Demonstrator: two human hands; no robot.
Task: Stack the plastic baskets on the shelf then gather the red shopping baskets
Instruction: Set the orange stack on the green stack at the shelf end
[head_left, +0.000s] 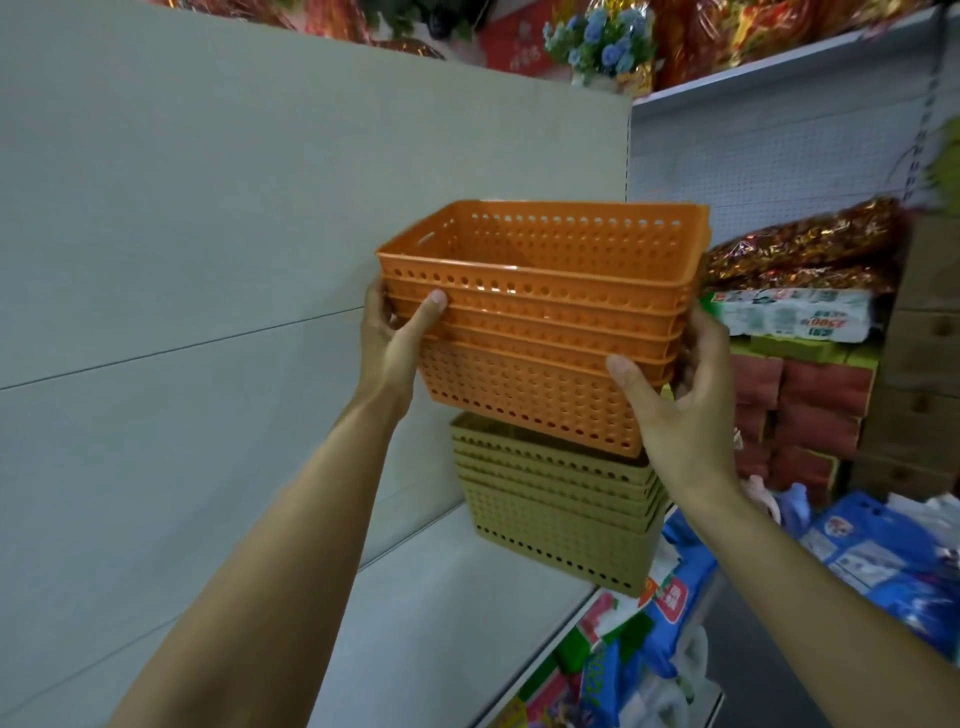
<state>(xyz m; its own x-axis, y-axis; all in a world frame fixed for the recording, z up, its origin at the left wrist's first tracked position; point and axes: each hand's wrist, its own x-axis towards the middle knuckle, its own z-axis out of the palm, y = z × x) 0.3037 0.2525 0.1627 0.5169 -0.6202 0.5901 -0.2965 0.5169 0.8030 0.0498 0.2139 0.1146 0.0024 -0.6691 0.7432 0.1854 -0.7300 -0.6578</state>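
A nested stack of orange perforated plastic baskets (540, 317) is held in mid-air between both hands. My left hand (392, 348) grips its left end, thumb across the front rims. My right hand (680, 395) grips its right end, thumb on the front wall. Directly below stands a nested stack of olive-green perforated baskets (556, 514) on the pale grey shelf (441, 613). The orange stack's bottom hangs just over the green stack's top rim; whether they touch I cannot tell. No red shopping baskets are visible.
A pale back panel (208, 234) rises behind the shelf. Packaged goods in blue and white bags (670, 613) lie below the shelf edge. To the right stand red boxes (815, 410), foil-wrapped packs (800, 244) and a pegboard wall (769, 156).
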